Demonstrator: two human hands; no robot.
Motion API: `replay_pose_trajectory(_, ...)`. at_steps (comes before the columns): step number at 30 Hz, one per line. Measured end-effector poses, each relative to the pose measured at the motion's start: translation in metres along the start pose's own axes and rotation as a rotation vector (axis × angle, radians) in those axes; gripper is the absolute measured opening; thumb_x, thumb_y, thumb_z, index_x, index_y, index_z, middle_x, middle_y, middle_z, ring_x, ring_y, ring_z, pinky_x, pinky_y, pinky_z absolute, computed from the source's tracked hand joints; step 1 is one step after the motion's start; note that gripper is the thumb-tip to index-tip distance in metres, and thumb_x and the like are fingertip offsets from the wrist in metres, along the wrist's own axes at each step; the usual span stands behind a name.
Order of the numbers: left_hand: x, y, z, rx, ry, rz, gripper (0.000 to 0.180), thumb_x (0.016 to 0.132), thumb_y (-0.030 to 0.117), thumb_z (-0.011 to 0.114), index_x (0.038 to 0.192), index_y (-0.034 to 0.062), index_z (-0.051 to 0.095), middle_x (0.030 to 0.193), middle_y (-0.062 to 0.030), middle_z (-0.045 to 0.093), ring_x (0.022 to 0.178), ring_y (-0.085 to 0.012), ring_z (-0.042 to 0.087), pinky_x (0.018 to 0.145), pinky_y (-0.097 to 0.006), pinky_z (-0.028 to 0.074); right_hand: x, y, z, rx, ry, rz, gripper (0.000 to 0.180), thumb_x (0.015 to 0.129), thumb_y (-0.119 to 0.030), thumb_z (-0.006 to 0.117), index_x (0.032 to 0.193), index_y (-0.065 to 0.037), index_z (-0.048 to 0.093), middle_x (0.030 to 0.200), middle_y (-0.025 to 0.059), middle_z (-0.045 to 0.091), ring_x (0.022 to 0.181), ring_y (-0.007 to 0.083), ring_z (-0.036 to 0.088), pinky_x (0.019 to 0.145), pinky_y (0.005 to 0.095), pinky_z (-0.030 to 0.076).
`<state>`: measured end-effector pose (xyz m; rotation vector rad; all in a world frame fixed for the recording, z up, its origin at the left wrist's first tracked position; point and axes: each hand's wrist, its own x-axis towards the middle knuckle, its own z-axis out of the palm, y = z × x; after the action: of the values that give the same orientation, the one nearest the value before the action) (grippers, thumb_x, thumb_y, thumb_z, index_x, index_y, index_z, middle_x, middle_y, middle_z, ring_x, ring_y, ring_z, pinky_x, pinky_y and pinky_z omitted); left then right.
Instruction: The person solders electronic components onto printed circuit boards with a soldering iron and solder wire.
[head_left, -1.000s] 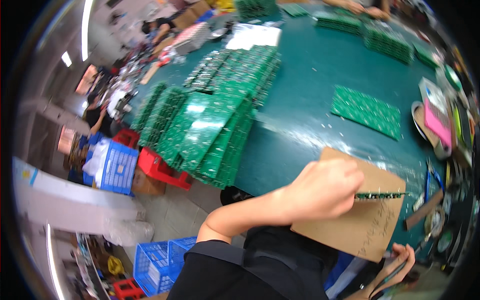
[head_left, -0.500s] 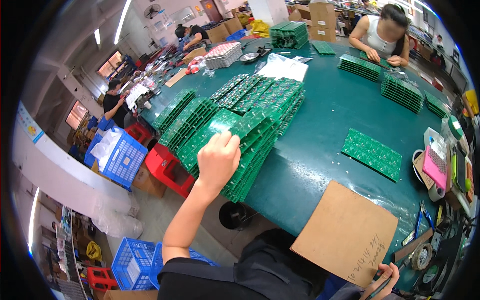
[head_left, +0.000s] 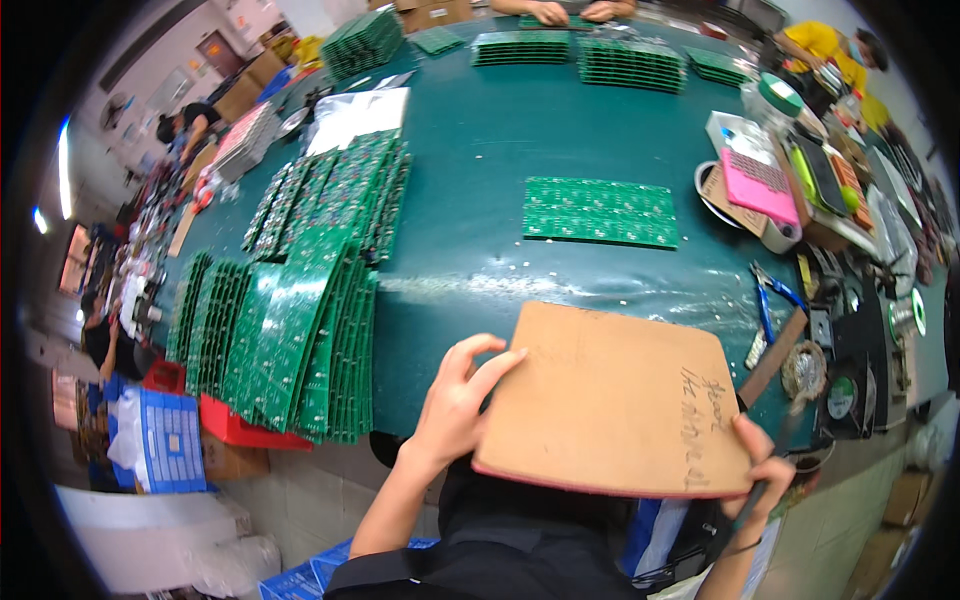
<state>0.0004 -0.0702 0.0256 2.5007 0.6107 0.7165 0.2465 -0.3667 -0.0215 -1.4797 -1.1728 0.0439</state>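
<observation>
A flat brown cardboard board with a reddish lower edge and handwriting at its right lies tilted before me at the table's near edge. At its left edge my left hand has thumb and fingers closed on it. My right hand grips the lower right corner and also holds a slim dark pen-like tool, partly hidden by the fingers. Beyond the cardboard, one green circuit board panel lies flat on the table. Left of my left hand stand leaning green circuit board panels, packed close together.
On the green table, more panels stand behind the left stack. Far across, a person's hands work near stacked panels. Blue-handled pliers, a pink case and a tape-like roll crowd the right side.
My left hand has left the leaning panels and come right to the cardboard's left edge. The view has swung right, and the cardboard is now held in both hands.
</observation>
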Motion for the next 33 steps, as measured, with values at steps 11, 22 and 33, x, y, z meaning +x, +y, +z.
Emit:
replay_pose_trajectory(11,0.111,-0.049,0.049,-0.373,0.375,-0.312,0.036,0.090,0.023,0.068,0.120,0.0039,0.063,0.085,-0.0012,0.051,0.068,-0.0119,0.041,0.061,-0.027,0.038,0.161,0.064,0.073,-0.484,0.290,0.045,0.035,0.083,-0.007,0.075,0.106,-0.003,0.049,0.090,0.0139,0.059,0.070,0.0294,0.065,0.063,0.0351,0.052)
replay_pose_trajectory(22,0.190,-0.140,0.072,-0.642,0.058,-0.557,0.034,0.088,0.016,0.062,0.116,-0.0031,0.064,0.100,-0.0082,0.070,0.086,-0.0115,0.062,0.080,-0.028,0.049,0.240,0.134,0.120,-0.554,0.138,0.078,0.035,0.083,-0.008,0.070,0.104,-0.005,0.042,0.092,0.0180,0.054,0.078,0.0355,0.058,0.071,0.0434,0.048)
replay_pose_trajectory(33,0.194,-0.140,0.068,-0.686,-0.003,-0.621,0.033,0.083,0.013,0.069,0.107,-0.0094,0.065,0.095,-0.0127,0.071,0.079,-0.0160,0.066,0.072,-0.030,0.052,0.242,0.148,0.128,-0.569,0.099,0.165,0.031,0.085,-0.008,0.066,0.106,-0.006,0.043,0.090,0.0198,0.055,0.082,0.0404,0.058,0.072,0.0454,0.048)
